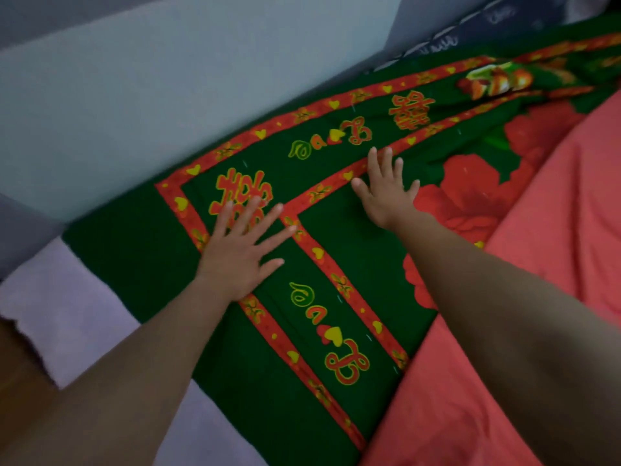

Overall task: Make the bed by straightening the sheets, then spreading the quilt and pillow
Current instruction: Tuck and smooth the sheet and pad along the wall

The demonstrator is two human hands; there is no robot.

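Observation:
A dark green sheet (141, 264) with red-and-yellow borders, heart marks and large red flowers covers the bed up to the wall. My left hand (240, 252) lies flat on it near the border's corner, fingers spread and straight. My right hand (386, 190) presses flat further along the inner border strip, fingers spread. A coral-red quilt (470, 398) lies bunched along the right side, over the sheet's edge. The sheet looks wrinkled toward the far right. No pillow can be made out with certainty.
A pale blue-grey wall (201, 79) runs along the bed's far side. A lilac underlayer (67, 314) sticks out past the sheet's near-left edge, above a strip of brown floor (16, 364). Dark patterned fabric (487, 25) lies at the top right.

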